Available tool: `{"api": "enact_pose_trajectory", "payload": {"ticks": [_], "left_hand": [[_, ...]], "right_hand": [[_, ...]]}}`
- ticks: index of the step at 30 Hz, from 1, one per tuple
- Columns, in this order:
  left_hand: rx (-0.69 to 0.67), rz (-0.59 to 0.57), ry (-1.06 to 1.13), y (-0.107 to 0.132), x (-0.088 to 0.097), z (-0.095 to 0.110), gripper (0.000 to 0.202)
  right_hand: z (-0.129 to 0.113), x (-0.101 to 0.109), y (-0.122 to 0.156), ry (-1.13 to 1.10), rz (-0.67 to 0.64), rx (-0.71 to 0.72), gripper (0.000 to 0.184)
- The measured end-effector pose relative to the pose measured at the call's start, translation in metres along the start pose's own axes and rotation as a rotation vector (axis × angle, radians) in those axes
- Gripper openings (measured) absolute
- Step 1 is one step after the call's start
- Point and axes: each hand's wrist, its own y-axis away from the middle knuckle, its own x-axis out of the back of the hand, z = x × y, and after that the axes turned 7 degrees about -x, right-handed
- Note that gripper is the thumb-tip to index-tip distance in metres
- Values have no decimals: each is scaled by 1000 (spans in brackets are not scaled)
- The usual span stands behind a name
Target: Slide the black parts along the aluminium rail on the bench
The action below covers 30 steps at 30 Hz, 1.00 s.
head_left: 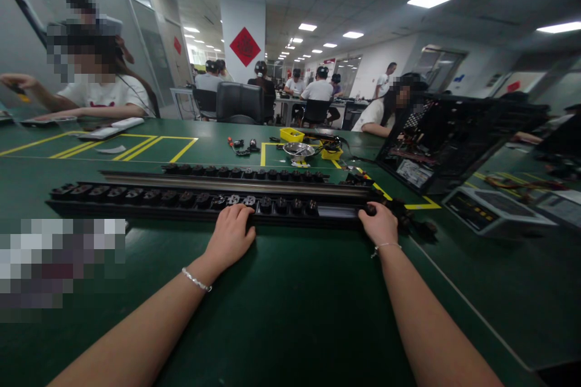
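Note:
A long black power strip (181, 199) with a row of sockets lies across the green table (290, 302) in front of me. My left hand (231, 236) rests on its near edge around the middle, fingers curled over the edge. My right hand (379, 225) grips the strip's right end, fingers closed round it. A second long strip (245, 174) lies parallel just behind the first. Both wrists wear thin bracelets.
A yellow box (291, 134), a metal bowl (298, 150) and small black parts (240, 146) sit farther back. An open black computer case (454, 139) and a grey unit (492, 211) stand at the right. A person (97, 94) sits at the left; others work behind.

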Motion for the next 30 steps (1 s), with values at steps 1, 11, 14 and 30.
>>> {"api": "enact_pose_trajectory", "payload": {"ticks": [1,11,14,30], "left_hand": [[1,0,2,0,0,0,33],[1,-8,0,-1,0,1,33],[8,-10,2,-1,0,0,33],[-4,-6,-28,0,0,1,34]], "right_hand": [[0,0,0,-3,-2,-5,39],[1,4,0,-52,-68,-173,52],[1,5,0,-75,-84,-202,53],[3,10,-2,-96,-49,-235,44]]}}
